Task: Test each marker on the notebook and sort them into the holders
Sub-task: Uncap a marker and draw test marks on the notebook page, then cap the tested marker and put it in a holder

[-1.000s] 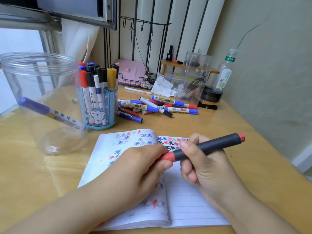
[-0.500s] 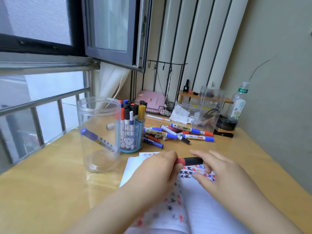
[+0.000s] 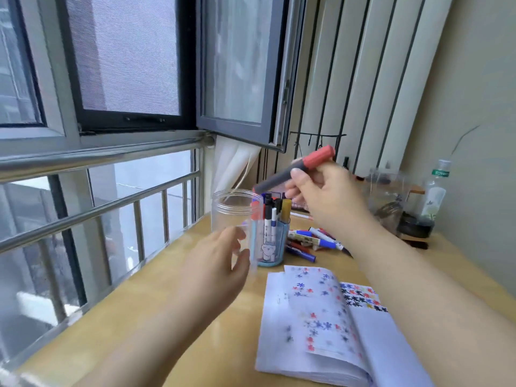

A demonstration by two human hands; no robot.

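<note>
Lettering on the loose markers [image 3: 312, 239] and the bottle [image 3: 434, 191] blurs past our reading. Our right hand [image 3: 324, 196] pinches the red-capped marker [image 3: 293, 170] above the blue holder [image 3: 272, 241]; our left hand [image 3: 220, 263] curls its fingers [image 3: 237, 241] round the clear jar [image 3: 237, 216]. Below our right fingers the notebook [image 3: 321, 325] lies open on the surface [image 3: 167, 317]; beyond the left fingers a railing [image 3: 97, 210] bounds it.

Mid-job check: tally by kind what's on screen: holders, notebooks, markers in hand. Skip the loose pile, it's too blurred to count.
Holders: 2, the clear jar and the blue holder
Notebooks: 1, the open notebook
Markers in hand: 1, the red-capped marker in the right hand
Total: 4
</note>
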